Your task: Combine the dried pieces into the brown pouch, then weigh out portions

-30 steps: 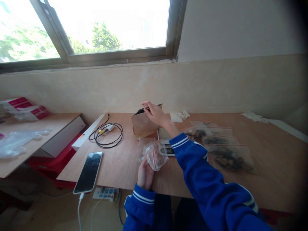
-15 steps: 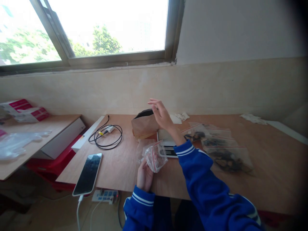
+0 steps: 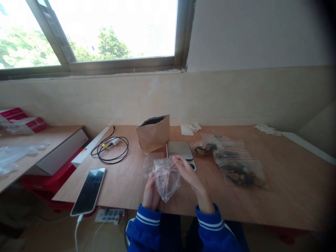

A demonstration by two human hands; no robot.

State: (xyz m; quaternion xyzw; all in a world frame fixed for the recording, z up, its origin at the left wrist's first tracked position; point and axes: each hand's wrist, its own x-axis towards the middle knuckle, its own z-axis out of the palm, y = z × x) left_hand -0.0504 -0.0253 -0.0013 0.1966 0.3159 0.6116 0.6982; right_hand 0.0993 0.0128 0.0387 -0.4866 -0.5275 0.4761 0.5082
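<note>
Clear plastic bag with a red seal strip (image 3: pixel 167 182), crumpled, between both hands above the wooden worktop (image 3: pixel 288 189). Long axis, judging by the strip, roughly from 1 o'clock to 7. Left hand (image 3: pixel 150 194) at 8 o'clock, fingers curled round the bag's side, gripping; right hand (image 3: pixel 187 172) at 2 o'clock, nearer the strip's upper end, fingertips at the edge, pinch or light touch impossible to tell. Farther out: silver-topped white scale (image 3: pixel 180 149) at 1, open brown paper pouch (image 3: pixel 155 136) at 11, dark-filled zip bags (image 3: pixel 240 173) toward 3.
</note>
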